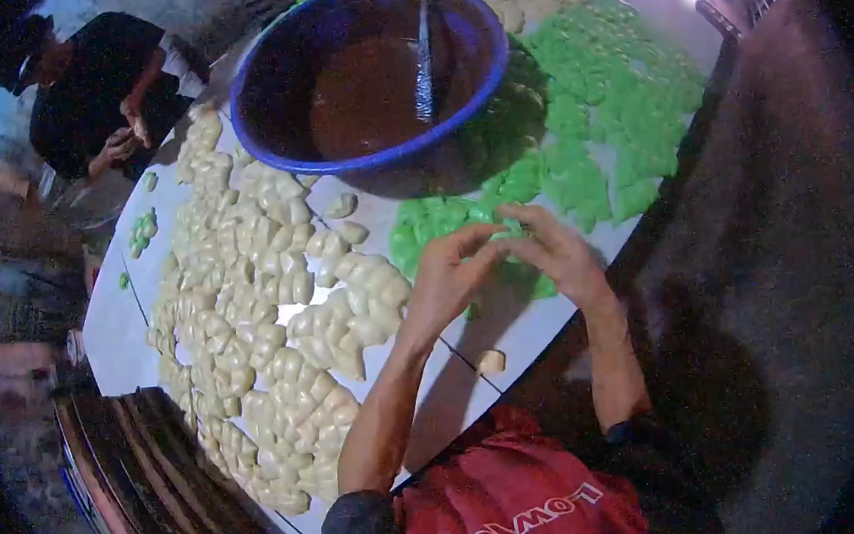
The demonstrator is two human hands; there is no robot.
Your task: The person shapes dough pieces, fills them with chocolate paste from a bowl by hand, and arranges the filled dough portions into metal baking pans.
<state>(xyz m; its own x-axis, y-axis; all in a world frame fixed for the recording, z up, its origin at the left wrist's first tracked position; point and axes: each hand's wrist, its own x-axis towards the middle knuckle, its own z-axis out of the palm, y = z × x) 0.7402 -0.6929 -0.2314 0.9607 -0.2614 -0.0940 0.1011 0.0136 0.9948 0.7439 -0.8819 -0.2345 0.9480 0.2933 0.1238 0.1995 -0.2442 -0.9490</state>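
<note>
My left hand [456, 277] and my right hand [559, 257] meet over the table's near edge, fingertips pinched together. Between them a small piece of green dough [510, 228] shows, mostly covered by the fingers. Just beyond and beneath the hands lie many shaped green dough pieces [583, 84], packed close on the white table [117, 337]. Left of my left hand spreads a wide bed of cream-coloured dough pieces [274, 239], some touching in clumps. One lone cream piece [492, 362] rests near the edge below my hands.
A large blue basin [278, 163] holding brown liquid stands at the table's far middle, with a long utensil [423, 66] leaning inside. Stacked dark trays or boards [153, 479] are at the lower left. Another person [97, 92] works at the far left side, hands together.
</note>
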